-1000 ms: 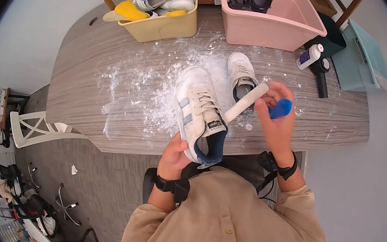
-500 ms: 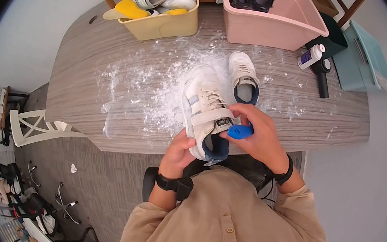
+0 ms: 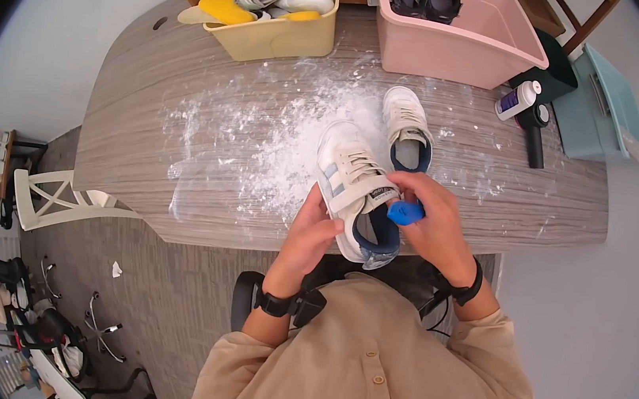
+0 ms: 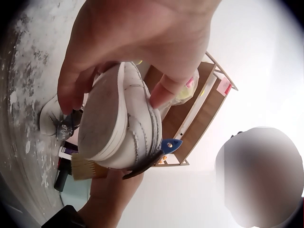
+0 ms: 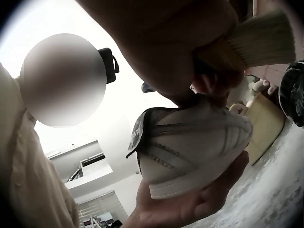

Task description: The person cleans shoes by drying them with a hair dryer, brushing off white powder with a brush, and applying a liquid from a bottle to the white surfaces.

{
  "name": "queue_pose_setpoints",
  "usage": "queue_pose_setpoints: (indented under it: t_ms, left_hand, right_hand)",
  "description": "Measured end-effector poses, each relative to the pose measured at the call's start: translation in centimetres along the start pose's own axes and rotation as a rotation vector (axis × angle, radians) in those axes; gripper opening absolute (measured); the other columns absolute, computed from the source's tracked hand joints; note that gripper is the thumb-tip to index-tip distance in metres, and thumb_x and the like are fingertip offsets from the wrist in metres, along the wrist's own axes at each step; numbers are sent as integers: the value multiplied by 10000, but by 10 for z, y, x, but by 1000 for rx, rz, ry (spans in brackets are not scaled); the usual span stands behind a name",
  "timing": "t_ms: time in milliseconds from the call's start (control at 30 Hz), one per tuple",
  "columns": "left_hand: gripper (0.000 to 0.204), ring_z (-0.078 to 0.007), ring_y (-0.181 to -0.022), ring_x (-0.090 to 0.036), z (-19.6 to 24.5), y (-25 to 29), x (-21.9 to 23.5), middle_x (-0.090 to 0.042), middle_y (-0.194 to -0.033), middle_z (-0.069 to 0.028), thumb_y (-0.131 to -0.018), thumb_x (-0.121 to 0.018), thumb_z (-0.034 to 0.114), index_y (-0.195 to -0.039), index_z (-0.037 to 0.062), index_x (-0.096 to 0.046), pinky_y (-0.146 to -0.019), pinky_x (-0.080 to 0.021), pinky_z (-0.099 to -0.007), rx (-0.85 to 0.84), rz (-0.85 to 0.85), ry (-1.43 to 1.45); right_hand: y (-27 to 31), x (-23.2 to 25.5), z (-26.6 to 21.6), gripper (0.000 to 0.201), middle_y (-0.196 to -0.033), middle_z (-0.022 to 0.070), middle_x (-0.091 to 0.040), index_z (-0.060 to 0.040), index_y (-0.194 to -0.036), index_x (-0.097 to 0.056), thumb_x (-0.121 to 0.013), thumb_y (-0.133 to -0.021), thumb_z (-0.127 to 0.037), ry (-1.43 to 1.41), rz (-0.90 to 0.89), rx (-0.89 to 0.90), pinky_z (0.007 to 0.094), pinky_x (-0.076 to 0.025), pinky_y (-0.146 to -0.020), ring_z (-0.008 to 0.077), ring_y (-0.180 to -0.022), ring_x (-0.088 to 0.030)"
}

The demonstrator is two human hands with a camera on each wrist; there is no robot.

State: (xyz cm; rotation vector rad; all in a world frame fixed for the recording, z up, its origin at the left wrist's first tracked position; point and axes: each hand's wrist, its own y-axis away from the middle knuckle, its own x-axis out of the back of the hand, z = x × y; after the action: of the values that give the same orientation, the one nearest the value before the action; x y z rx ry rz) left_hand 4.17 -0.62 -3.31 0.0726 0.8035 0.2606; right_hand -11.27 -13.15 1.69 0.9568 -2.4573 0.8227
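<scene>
My left hand [image 3: 309, 240] grips a white sneaker [image 3: 335, 153] by its side near the heel, above the front of the table. The shoe's strap [image 3: 363, 192] lies across the tongue below the laces. At the strap's free end are the fingers of my right hand [image 3: 433, 220], close beside the dark blue collar. The same hand holds a brush, its blue handle [image 3: 405, 213] pointing toward the shoe opening. Pale bristles [image 5: 268, 40] stick out from the hand in the right wrist view. The other white sneaker [image 3: 406, 122] stands just beyond on the table.
White powder [image 3: 295, 141] is scattered over the wooden table [image 3: 140, 98]. Behind stand a yellow bin [image 3: 291, 43] of shoes and a pink bin [image 3: 457, 53] with dark shoes. At right are a white bottle [image 3: 517, 101], a black handled tool [image 3: 533, 138] and a teal bin [image 3: 594, 106].
The strap stood out from the sneaker at first and now lies across it. My right hand came in from the right to the shoe, brush still held. The held sneaker shifted slightly right.
</scene>
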Motion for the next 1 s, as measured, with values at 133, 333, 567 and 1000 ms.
queue_pose_setpoints:
  t_ms: [133,333,567,1000]
  left_hand:
    - [928,-238,-1293,-368,-2,-3,-7,-373,-1382,-134,-726,-724,119,-1445,45,-141,-1061,-305,-377,-119,21,-110]
    - [1053,-229,-1279,-368,-2,-8,-20,-357,-1377,-148,-677,-763,50,-1455,43,-54,-1044,-322,-368,-175,1,-270]
    - [1061,-242,-1306,-328,-8,-5,-12,-296,-1416,-162,-706,-733,44,-1463,33,10,-1056,-286,-363,-215,-17,-246]
    - [1027,-245,-1293,-358,-5,-7,-13,-344,-1392,-170,-725,-736,70,-1461,28,-21,-1059,-287,-360,-188,-9,-247]
  right_hand:
    - [-1,9,-10,389,-811,109,-592,-34,-1054,-591,-726,-692,-76,48,-94,22,316,-475,-595,253,-676,-583]
    - [0,16,-10,359,-832,102,-600,-50,-1001,-598,-730,-668,-69,81,-157,28,316,-471,-592,268,-683,-586]
    - [3,9,-5,241,-760,106,-614,-33,-948,-599,-709,-733,-46,-36,-63,-157,307,-469,-572,214,-642,-604]
    - [7,-2,2,143,-747,147,-622,-7,-913,-597,-650,-782,-25,107,122,13,327,-470,-554,293,-625,-610]
